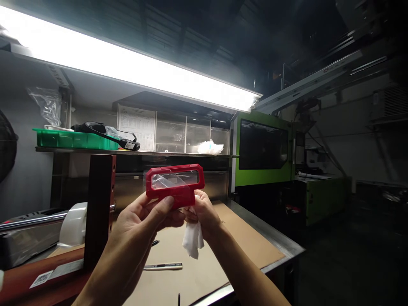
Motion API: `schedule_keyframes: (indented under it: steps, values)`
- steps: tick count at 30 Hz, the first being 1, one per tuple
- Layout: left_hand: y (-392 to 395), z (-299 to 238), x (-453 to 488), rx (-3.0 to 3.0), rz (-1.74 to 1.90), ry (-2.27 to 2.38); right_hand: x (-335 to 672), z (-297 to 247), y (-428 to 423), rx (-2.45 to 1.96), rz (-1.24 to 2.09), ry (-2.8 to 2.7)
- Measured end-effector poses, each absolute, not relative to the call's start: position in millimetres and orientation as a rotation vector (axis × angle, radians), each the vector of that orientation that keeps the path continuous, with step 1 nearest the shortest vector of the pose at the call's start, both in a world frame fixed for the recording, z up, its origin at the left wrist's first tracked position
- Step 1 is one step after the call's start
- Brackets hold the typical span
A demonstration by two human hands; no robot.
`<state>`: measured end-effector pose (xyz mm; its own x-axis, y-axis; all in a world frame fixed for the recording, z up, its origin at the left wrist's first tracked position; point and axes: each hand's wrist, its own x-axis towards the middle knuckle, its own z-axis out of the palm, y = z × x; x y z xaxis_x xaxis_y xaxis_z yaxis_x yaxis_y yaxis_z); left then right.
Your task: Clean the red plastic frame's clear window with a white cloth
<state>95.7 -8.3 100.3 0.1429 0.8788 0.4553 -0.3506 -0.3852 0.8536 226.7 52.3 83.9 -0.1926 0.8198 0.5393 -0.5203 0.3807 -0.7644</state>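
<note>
A red plastic part (175,182) with a clear window is held up at chest height in front of a long lamp. My left hand (145,216) grips its lower edge, thumb laid across the front. My right hand (200,214) is closed beside it on a white cloth (193,238) that hangs down from the fingers, and it also touches the red part's underside. Both hands hover above a sheet of brown cardboard (242,238) on the bench.
A pen (163,266) lies on the cardboard. A dark red upright block (99,208) and a white roll (74,224) stand at left. A shelf carries a green tray (75,139) and a crumpled white bag (210,147). A green machine (264,148) stands right of the bench.
</note>
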Motion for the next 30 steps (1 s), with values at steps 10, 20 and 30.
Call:
schedule_keyframes:
  steps: [10, 20, 30]
  values:
    - [-9, 102, 99, 1.339, 1.496, 0.541, 227, 86, 52, -0.342, 1.248, -1.243]
    - [-12, 104, 99, 1.357, 1.438, 0.52, 222, 80, 50, -0.337, 1.33, -1.325]
    - [-8, 98, 93, 1.303, 1.462, 0.683, 238, 81, 52, -0.275, 1.194, -1.321]
